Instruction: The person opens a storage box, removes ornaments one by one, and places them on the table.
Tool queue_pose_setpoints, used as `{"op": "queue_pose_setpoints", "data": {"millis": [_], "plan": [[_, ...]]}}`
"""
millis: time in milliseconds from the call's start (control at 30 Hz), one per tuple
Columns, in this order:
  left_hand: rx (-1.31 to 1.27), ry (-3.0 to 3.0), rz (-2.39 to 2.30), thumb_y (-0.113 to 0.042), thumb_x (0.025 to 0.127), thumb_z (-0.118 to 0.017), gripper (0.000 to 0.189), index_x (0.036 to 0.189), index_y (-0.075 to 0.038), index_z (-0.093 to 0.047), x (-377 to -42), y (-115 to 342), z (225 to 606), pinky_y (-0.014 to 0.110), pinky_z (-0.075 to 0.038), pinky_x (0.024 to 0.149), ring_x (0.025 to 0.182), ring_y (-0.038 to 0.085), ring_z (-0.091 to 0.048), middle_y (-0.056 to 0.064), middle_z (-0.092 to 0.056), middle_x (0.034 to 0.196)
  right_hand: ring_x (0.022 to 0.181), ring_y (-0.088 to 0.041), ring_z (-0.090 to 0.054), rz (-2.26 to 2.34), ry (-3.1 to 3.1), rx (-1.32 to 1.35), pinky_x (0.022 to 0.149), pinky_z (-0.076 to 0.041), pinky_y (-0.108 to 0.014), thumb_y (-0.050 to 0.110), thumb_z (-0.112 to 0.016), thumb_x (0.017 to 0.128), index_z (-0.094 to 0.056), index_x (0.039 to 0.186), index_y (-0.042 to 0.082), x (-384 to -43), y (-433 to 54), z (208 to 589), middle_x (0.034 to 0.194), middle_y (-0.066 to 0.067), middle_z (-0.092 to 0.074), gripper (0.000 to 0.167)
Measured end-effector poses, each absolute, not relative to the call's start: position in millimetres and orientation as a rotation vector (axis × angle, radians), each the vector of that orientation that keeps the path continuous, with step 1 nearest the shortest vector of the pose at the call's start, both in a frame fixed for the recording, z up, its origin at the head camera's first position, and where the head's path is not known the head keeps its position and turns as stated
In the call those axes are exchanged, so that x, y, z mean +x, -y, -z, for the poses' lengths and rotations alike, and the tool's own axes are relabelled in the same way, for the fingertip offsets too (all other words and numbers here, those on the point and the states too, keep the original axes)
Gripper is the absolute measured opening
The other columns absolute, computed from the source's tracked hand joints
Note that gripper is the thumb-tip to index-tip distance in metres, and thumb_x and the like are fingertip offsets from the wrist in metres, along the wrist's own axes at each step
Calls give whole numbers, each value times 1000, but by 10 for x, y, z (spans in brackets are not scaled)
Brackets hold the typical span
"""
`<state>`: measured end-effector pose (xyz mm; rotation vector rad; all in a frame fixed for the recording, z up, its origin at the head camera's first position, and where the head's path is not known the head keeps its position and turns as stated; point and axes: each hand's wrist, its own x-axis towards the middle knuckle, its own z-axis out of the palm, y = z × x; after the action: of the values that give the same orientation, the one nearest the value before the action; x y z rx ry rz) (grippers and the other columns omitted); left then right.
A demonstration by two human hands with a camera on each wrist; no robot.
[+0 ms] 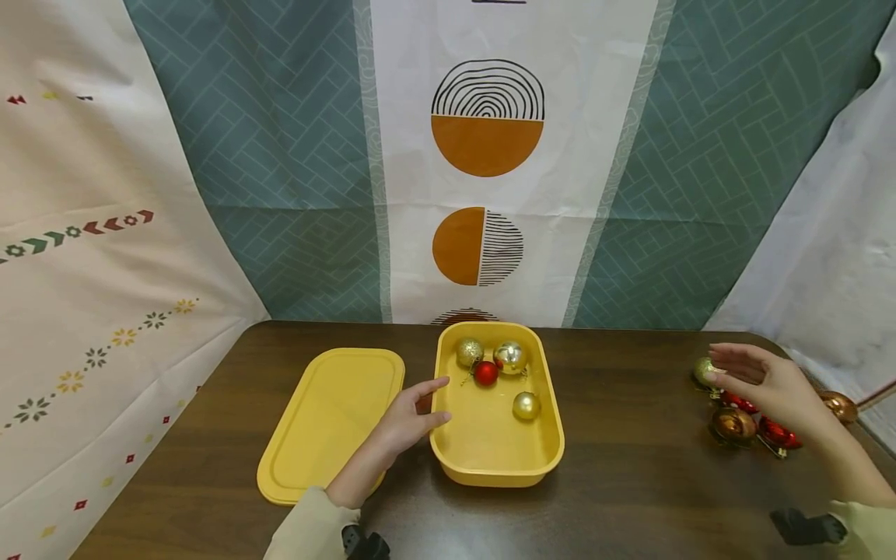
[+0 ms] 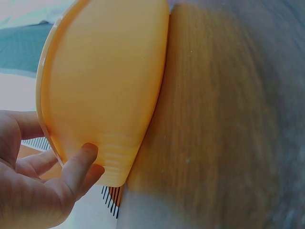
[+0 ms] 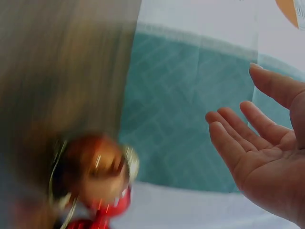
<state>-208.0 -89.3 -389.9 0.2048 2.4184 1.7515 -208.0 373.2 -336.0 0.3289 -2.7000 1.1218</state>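
Observation:
A yellow plastic box point(image 1: 483, 443) stands on the table, holding two gold Christmas baubles, a glittery gold bauble point(image 1: 470, 352) and a small red bauble point(image 1: 486, 373). My left hand point(image 1: 409, 416) holds its left rim; in the left wrist view, thumb and a finger pass behind the rim point(image 2: 42, 90) while other fingers lie against the outer wall. At the right, my right hand point(image 1: 766, 381) hovers with spread fingers, nothing in them, over a loose group of baubles, among them a brown bauble point(image 1: 733, 425) and a red bauble point(image 1: 778, 432). Part of the group is hidden under the hand.
A yellow lid point(image 1: 332, 420) lies flat left of the box, partly covered by my left forearm. Another copper bauble point(image 1: 838, 406) sits beyond my right wrist. Patterned cloth point(image 1: 294, 155) hangs behind the dark wooden table point(image 1: 630, 451).

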Motion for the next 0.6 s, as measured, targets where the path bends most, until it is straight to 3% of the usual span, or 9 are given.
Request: {"op": "queue_pose_setpoints", "data": {"millis": [67,167,300,367,467,533,600], "plan": [[193,-2425,-1742,-3,83,-63,51,131,-3,-48,-2075,894,3894,38,-50,83,119,37,-44,21,-43,134,89,21,-47,-1105,2721,340,64,-46,-9,19,-63,86,-50,122,5,-2121,-3605,3324,103,30,-50,41],[194,-2427,-1742,-3,82,-64,51,131,-4,-48,-2077,894,3894,38,-50,84,118,36,-45,21,-44,134,90,21,-46,-1083,2748,354,66,-45,-8,23,-62,87,-47,125,-3,-2192,-3401,3287,114,5,-58,49],[214,-2426,-1751,-2,82,-63,51,131,-2,-47,-2088,893,3905,37,-50,84,118,36,-45,21,-44,134,91,19,-47,-1109,2737,413,68,-44,-7,22,-62,87,-48,124,-5,-2293,-3133,3270,120,-27,-53,48],[213,-2425,-1750,-2,82,-63,51,131,-2,-47,-2092,893,3910,37,-50,83,119,36,-44,21,-44,134,93,11,-53,-1118,2719,452,69,-45,-8,20,-64,86,-50,122,-5,-2336,-3000,3273,118,-27,-54,46],[201,-2431,-1738,-3,83,-63,51,131,-4,-48,-2092,894,3911,37,-50,84,119,35,-44,21,-43,135,99,-12,-60,-1129,2708,516,72,-47,-11,18,-65,84,-51,120,-6,-2394,-2806,3280,116,-26,-56,45],[193,-2434,-1734,-3,83,-63,51,131,-4,-48,-2090,896,3912,37,-49,85,120,35,-43,20,-43,135,102,-28,-59,-1142,2713,542,75,-50,-18,17,-66,84,-52,119,-7,-2429,-2675,3289,115,-25,-57,45],[188,-2435,-1732,-4,83,-63,50,131,-5,-48,-2087,899,3910,37,-49,85,120,35,-43,20,-43,135,104,-36,-57,-1165,2729,560,78,-51,-28,18,-66,84,-52,120,-7,-2467,-2549,3300,115,-25,-57,46]]}}
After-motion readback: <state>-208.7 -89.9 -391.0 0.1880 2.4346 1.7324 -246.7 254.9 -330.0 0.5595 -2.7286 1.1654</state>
